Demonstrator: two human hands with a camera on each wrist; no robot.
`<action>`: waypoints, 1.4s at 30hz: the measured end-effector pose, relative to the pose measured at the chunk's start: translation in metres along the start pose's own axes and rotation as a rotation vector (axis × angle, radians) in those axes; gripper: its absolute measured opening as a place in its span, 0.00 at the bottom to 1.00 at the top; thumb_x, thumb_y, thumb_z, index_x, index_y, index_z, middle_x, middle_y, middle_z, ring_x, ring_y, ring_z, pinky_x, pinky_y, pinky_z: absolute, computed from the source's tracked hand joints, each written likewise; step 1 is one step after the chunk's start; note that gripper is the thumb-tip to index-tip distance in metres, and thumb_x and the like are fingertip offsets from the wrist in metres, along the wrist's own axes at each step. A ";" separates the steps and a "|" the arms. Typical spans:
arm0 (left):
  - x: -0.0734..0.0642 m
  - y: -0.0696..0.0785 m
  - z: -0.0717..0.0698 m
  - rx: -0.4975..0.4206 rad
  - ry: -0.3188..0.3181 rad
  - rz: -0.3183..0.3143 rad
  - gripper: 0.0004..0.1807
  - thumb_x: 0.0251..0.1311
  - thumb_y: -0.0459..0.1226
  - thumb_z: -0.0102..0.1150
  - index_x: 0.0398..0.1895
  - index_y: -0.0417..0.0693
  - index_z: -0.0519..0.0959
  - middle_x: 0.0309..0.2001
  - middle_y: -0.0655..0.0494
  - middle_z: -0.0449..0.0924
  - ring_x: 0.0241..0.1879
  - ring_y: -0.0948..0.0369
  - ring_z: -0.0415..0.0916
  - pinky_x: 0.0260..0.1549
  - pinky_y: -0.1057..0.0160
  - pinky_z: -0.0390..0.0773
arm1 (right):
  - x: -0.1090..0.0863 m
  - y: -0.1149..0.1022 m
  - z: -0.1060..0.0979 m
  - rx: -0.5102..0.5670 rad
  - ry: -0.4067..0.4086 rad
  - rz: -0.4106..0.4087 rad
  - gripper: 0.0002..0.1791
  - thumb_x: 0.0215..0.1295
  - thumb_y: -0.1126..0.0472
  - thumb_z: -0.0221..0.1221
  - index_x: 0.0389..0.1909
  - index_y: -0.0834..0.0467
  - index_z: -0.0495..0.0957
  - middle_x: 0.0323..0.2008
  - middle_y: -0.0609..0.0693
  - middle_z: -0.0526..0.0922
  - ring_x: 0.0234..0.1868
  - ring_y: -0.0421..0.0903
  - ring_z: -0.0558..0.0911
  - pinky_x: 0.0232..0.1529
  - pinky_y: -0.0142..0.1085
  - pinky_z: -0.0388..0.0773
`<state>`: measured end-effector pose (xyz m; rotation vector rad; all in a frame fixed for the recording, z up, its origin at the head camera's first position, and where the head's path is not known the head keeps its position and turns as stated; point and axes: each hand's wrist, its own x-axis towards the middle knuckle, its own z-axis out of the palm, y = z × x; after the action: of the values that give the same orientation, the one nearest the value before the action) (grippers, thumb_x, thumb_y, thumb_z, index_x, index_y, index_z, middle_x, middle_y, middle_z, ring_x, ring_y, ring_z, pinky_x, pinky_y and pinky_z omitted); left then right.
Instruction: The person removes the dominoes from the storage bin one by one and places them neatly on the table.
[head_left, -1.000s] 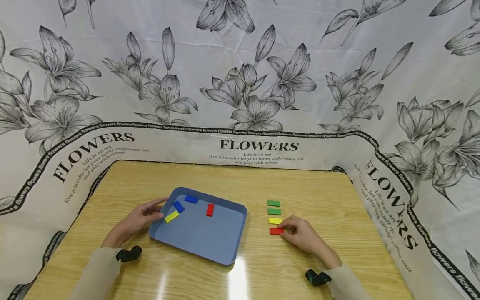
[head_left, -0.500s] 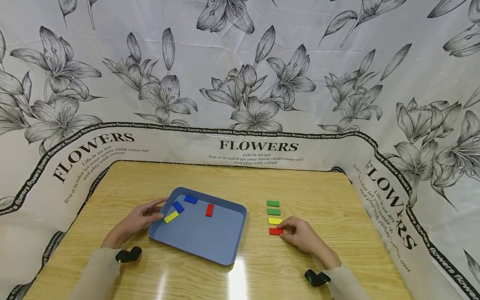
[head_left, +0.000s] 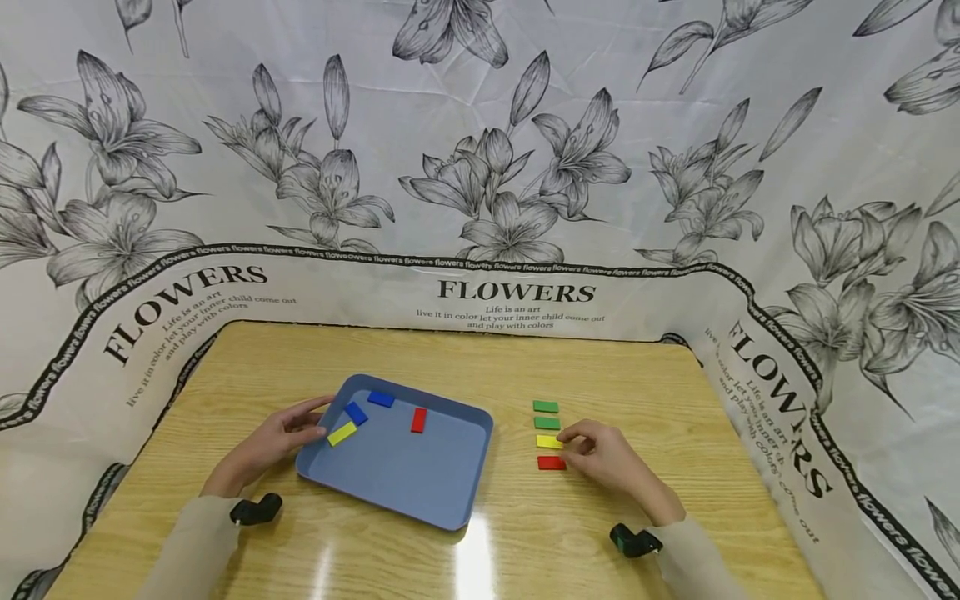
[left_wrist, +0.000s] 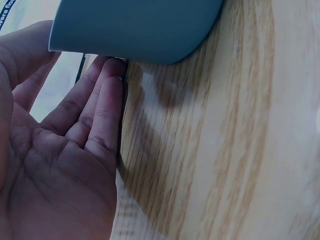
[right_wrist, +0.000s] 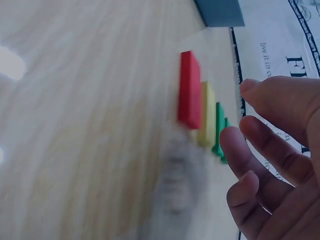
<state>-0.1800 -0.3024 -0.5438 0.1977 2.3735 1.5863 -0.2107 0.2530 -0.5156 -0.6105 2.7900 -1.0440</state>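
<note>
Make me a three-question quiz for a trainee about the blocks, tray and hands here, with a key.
1. Which colour of block appears twice in the tray? A red, B blue, C yellow.
2. True or false: the left hand grips the tray while the right hand holds no block.
3. Fill in: outside the tray, the yellow block lies between a red block and a ___ block.

Key: 1. B. 2. True. 3. Green.

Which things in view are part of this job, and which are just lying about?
Likely the job:
blue tray
beside it: red block, yellow block, two green blocks
inside: two blue blocks, second yellow block, second red block
left hand, right hand

Just surroundings:
wooden table
floral cloth
black wrist devices
</note>
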 end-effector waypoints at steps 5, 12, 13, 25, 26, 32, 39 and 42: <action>-0.001 0.001 0.000 0.012 0.006 -0.009 0.34 0.75 0.46 0.57 0.81 0.56 0.61 0.75 0.36 0.62 0.72 0.38 0.62 0.59 0.51 0.76 | 0.018 -0.017 0.002 0.036 -0.016 -0.053 0.11 0.67 0.60 0.68 0.48 0.57 0.86 0.47 0.52 0.87 0.40 0.43 0.84 0.36 0.32 0.81; -0.003 0.005 0.000 -0.001 0.006 -0.014 0.34 0.76 0.45 0.57 0.81 0.56 0.61 0.75 0.35 0.62 0.73 0.37 0.62 0.62 0.47 0.75 | 0.053 -0.060 0.018 0.067 -0.032 -0.217 0.14 0.69 0.59 0.67 0.52 0.61 0.85 0.48 0.57 0.87 0.41 0.46 0.85 0.38 0.33 0.81; -0.003 0.005 0.001 -0.005 0.003 -0.013 0.34 0.76 0.44 0.57 0.81 0.56 0.61 0.75 0.35 0.63 0.72 0.37 0.62 0.61 0.47 0.75 | 0.057 -0.068 0.022 0.074 -0.041 -0.225 0.15 0.69 0.59 0.67 0.52 0.61 0.85 0.48 0.57 0.87 0.42 0.46 0.85 0.38 0.33 0.80; 0.000 0.004 0.000 0.003 0.015 -0.020 0.34 0.75 0.46 0.57 0.81 0.57 0.61 0.72 0.37 0.67 0.69 0.41 0.67 0.58 0.53 0.77 | 0.103 -0.142 0.064 0.147 -0.173 -0.379 0.18 0.67 0.63 0.68 0.56 0.65 0.83 0.52 0.61 0.85 0.47 0.56 0.86 0.44 0.42 0.85; -0.001 0.004 0.000 0.007 0.017 -0.024 0.34 0.75 0.46 0.57 0.81 0.57 0.61 0.72 0.37 0.68 0.69 0.41 0.67 0.58 0.53 0.77 | 0.106 -0.146 0.068 0.140 -0.183 -0.388 0.18 0.67 0.63 0.68 0.56 0.65 0.83 0.52 0.61 0.86 0.47 0.56 0.86 0.45 0.43 0.85; -0.001 0.004 -0.001 0.015 0.020 -0.025 0.34 0.75 0.47 0.58 0.81 0.57 0.61 0.71 0.37 0.69 0.68 0.43 0.69 0.56 0.55 0.77 | 0.117 -0.164 0.092 0.116 -0.281 -0.431 0.20 0.67 0.62 0.68 0.58 0.62 0.82 0.51 0.61 0.86 0.46 0.55 0.86 0.45 0.45 0.84; -0.002 0.005 0.001 -0.003 0.021 -0.028 0.33 0.75 0.46 0.57 0.81 0.58 0.61 0.72 0.37 0.68 0.68 0.43 0.68 0.58 0.52 0.77 | 0.128 -0.174 0.122 0.111 -0.385 -0.432 0.21 0.68 0.61 0.68 0.59 0.63 0.81 0.54 0.59 0.85 0.49 0.51 0.86 0.49 0.33 0.83; -0.003 0.005 0.001 -0.001 0.019 -0.025 0.33 0.76 0.46 0.57 0.81 0.59 0.62 0.71 0.38 0.69 0.68 0.43 0.69 0.59 0.50 0.77 | 0.131 -0.178 0.133 0.102 -0.411 -0.431 0.21 0.68 0.61 0.68 0.59 0.63 0.82 0.54 0.58 0.85 0.49 0.50 0.86 0.50 0.31 0.82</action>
<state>-0.1773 -0.3004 -0.5387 0.1532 2.3797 1.5854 -0.2400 -0.0027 -0.4954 -1.2853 2.2857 -0.9759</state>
